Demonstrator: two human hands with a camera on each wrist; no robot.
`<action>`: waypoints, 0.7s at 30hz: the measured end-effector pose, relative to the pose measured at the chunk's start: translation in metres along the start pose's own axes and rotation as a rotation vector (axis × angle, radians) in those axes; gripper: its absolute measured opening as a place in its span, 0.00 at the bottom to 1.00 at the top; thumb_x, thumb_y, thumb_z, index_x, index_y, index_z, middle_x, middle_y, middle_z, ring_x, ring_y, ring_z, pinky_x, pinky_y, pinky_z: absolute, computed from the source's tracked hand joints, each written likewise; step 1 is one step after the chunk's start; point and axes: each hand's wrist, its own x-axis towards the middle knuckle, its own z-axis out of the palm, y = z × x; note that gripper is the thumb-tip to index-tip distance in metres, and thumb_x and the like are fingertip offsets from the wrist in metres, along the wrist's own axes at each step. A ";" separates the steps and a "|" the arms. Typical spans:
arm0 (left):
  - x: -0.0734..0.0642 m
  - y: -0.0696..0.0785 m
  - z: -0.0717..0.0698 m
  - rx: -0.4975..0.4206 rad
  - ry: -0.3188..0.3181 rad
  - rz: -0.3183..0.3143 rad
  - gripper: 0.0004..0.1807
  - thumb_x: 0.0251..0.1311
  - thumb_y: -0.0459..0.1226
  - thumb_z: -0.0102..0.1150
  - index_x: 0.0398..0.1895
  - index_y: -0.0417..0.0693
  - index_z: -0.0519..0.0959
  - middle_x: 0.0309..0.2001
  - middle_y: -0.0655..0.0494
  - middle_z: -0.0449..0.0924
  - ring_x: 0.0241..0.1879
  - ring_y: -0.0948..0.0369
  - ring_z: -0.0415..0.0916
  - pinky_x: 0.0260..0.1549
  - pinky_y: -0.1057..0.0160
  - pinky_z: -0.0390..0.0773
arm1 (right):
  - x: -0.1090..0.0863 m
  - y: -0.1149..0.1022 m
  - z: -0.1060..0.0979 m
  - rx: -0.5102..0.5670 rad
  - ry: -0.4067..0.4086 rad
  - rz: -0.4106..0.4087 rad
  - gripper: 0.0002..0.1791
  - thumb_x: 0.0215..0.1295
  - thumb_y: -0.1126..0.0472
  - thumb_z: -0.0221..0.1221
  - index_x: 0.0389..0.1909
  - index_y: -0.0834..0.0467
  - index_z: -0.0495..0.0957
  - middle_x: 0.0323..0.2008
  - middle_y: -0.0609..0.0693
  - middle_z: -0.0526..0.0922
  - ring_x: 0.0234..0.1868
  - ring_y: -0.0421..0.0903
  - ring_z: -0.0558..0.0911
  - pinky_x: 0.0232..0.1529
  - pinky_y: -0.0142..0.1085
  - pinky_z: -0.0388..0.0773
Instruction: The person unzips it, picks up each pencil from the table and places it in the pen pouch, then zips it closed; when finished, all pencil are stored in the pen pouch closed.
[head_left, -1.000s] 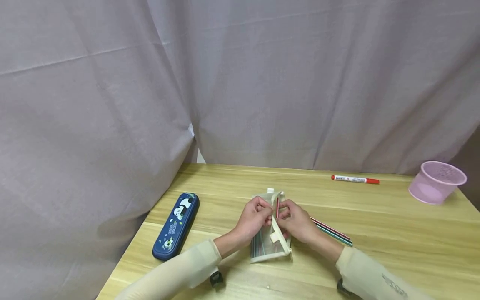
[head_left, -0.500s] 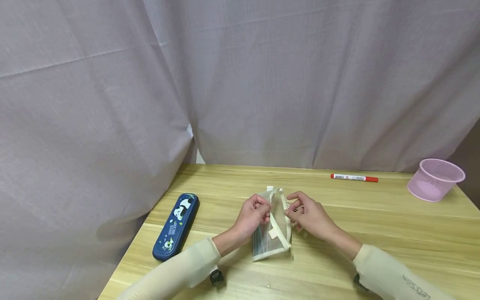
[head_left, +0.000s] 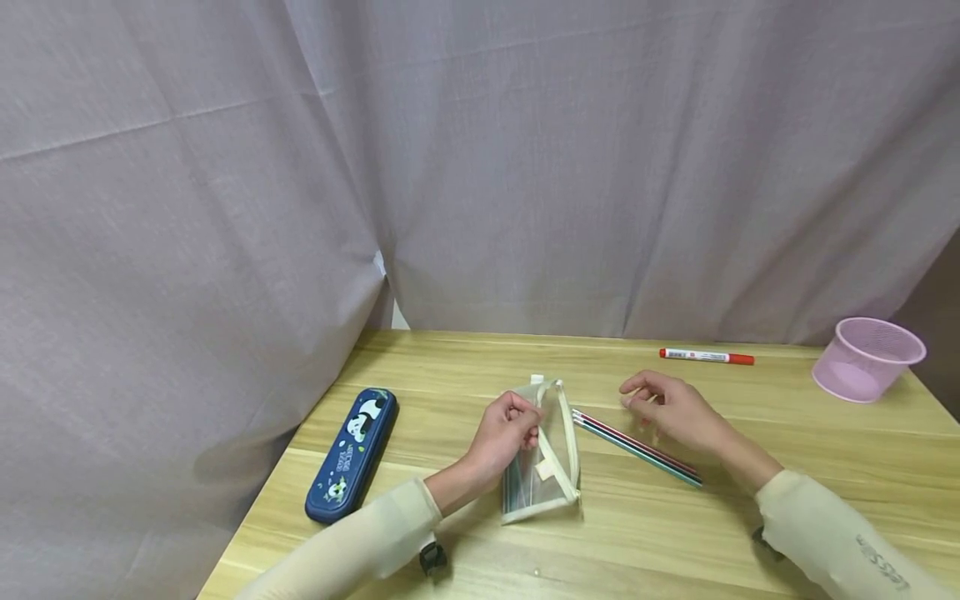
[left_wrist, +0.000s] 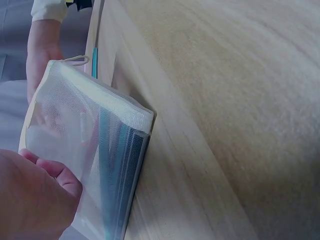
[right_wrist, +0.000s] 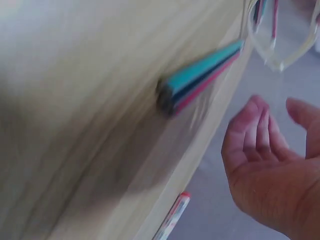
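In the head view, we look down at a wooden table (head_left: 465,367) before a grey curtain (head_left: 510,167). At lower centre, our left hand (head_left: 501,433) pinches the edge of a see-through mesh pouch (head_left: 558,492), its mouth gaping. Right of it lie red, dark and green pencils (head_left: 637,448), their upper-left ends close by the pouch; we cannot tell whether they touch it. Our right hand (head_left: 678,412) is raised above the pencils, released, fingers loosely bent. A blue panda pencil case (head_left: 351,454) lies at lower left, a red-and-white marker (head_left: 707,357) right of centre, and a pink basket (head_left: 851,375) stands at far right.

In the left wrist view, we see our left hand at lower left, fingers curled at the pouch's edge; teal and dark strips show through the mesh.

In the right wrist view, our right hand is at lower right, thumb apart from the fingers. The pencils lie blurred at upper centre, the pouch's mouth at upper right, the marker at the bottom.
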 end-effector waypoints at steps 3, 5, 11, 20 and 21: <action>0.000 0.000 -0.001 -0.002 0.004 -0.001 0.04 0.68 0.30 0.59 0.40 0.42 0.74 0.27 0.57 0.77 0.23 0.66 0.73 0.26 0.73 0.76 | 0.009 0.012 -0.011 0.021 -0.097 0.006 0.20 0.77 0.56 0.62 0.59 0.65 0.76 0.39 0.61 0.82 0.33 0.49 0.83 0.26 0.40 0.84; 0.000 0.000 -0.002 0.001 0.003 0.001 0.03 0.69 0.29 0.59 0.40 0.42 0.74 0.27 0.57 0.77 0.24 0.66 0.73 0.26 0.73 0.76 | 0.014 0.022 -0.018 0.052 -0.180 0.009 0.22 0.76 0.56 0.62 0.61 0.66 0.75 0.39 0.59 0.83 0.34 0.48 0.83 0.29 0.40 0.85; -0.002 -0.003 0.000 0.009 -0.002 -0.012 0.05 0.69 0.30 0.59 0.44 0.38 0.74 0.28 0.57 0.77 0.25 0.65 0.74 0.27 0.73 0.77 | 0.021 0.056 -0.033 0.204 -0.461 -0.001 0.29 0.73 0.62 0.61 0.68 0.74 0.67 0.39 0.50 0.83 0.38 0.40 0.82 0.38 0.35 0.83; -0.001 -0.006 -0.008 0.010 -0.002 0.002 0.05 0.67 0.29 0.58 0.42 0.38 0.74 0.29 0.57 0.77 0.25 0.66 0.75 0.27 0.74 0.78 | 0.021 0.045 -0.031 0.152 -0.501 0.013 0.26 0.73 0.61 0.62 0.67 0.69 0.73 0.46 0.54 0.85 0.43 0.39 0.81 0.44 0.31 0.81; -0.001 -0.007 -0.010 0.009 0.006 0.002 0.04 0.67 0.29 0.57 0.42 0.38 0.74 0.29 0.57 0.77 0.25 0.66 0.74 0.27 0.74 0.78 | 0.023 0.044 -0.029 0.161 -0.514 0.005 0.26 0.73 0.63 0.63 0.67 0.69 0.73 0.45 0.53 0.84 0.43 0.39 0.81 0.45 0.31 0.80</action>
